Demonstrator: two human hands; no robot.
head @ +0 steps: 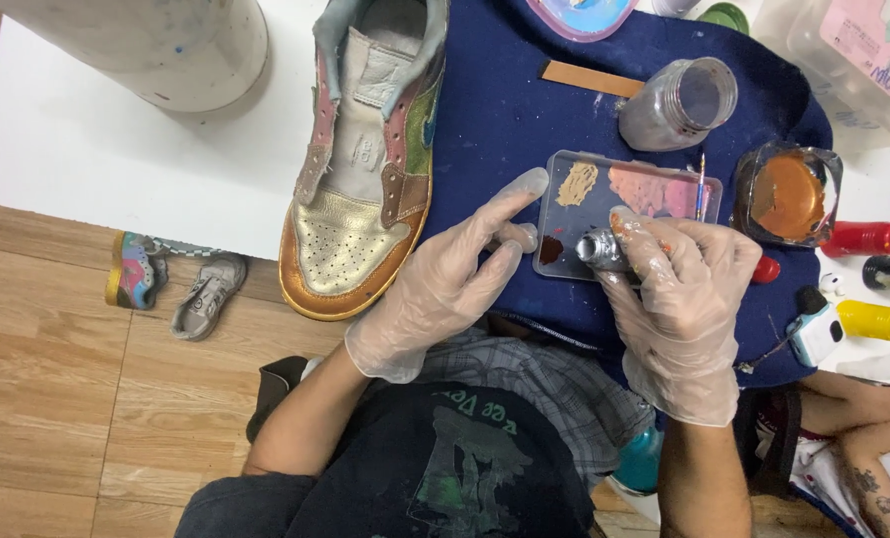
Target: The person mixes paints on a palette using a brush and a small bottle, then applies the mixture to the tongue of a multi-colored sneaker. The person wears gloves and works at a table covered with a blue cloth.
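Both my hands wear thin clear gloves. My right hand (682,299) grips a small silver paint bottle (596,247), tipped on its side over a clear rectangular palette (626,192) with tan, pink and dark brown paint patches. My left hand (445,284) rests beside it, index finger stretched to the palette's left edge, fingers apart and holding nothing. A thin paintbrush (701,185) lies on the palette's right end. A painted sneaker (365,169), gold and orange at the toe, lies to the left.
A dark blue cloth (505,110) covers the white table (116,159). An open glass jar (679,104), a cup of orange paint (787,194), several paint bottles (879,239), a wooden stick (590,79) and a plastic box (859,55) stand around. Small shoes (171,284) lie on the wooden floor.
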